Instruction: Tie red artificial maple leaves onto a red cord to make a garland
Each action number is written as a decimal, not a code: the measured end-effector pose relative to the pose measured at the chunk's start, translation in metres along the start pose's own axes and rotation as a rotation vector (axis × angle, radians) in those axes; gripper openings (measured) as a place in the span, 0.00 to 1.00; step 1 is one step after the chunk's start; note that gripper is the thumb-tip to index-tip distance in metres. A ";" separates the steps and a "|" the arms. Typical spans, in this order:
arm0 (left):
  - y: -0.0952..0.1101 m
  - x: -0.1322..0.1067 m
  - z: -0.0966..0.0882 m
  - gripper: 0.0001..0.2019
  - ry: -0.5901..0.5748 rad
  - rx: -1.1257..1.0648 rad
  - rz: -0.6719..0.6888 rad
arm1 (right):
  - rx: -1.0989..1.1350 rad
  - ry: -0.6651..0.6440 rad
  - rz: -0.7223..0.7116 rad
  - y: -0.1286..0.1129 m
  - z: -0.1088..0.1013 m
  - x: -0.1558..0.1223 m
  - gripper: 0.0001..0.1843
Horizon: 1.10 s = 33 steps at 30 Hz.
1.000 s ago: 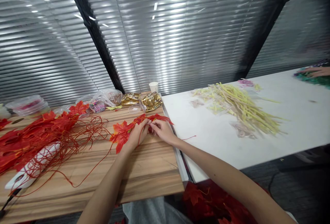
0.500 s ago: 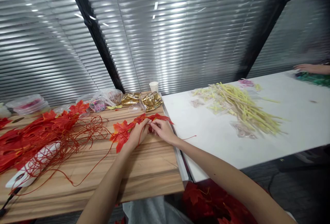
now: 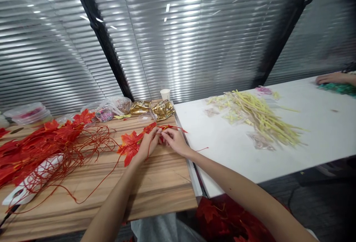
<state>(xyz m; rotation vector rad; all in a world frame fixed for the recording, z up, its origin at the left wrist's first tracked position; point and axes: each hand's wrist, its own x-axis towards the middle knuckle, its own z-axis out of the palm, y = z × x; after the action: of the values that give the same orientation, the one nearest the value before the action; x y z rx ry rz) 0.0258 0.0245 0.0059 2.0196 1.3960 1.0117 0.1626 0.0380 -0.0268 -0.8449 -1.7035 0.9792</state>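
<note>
My left hand (image 3: 147,144) and right hand (image 3: 175,141) pinch the red leaf vine (image 3: 128,146) together; it trails left along the desk (image 3: 155,182).

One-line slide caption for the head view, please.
Left hand and right hand pinch a red artificial maple-leaf sprig on the wooden table, beside a heap of red leaves and stems.

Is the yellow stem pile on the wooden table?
No, the yellow stem pile lies on the white table, right of the wooden table.
</note>
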 end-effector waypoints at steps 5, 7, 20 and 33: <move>-0.004 0.002 -0.001 0.13 0.017 -0.110 -0.024 | 0.029 0.022 -0.011 -0.004 -0.001 0.000 0.13; -0.007 0.004 0.000 0.13 0.015 -0.183 -0.033 | 0.039 0.042 -0.023 -0.004 -0.001 0.000 0.12; -0.006 0.004 -0.002 0.14 -0.054 -0.357 -0.064 | 0.012 0.068 -0.089 -0.001 -0.002 0.003 0.10; -0.010 0.005 -0.004 0.13 -0.065 -0.376 -0.090 | 0.131 0.044 0.024 0.006 0.000 0.005 0.09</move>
<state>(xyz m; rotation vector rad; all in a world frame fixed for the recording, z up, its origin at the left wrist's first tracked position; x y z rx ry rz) 0.0179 0.0329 0.0029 1.6853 1.1513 1.0680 0.1620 0.0449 -0.0300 -0.7969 -1.5772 1.0696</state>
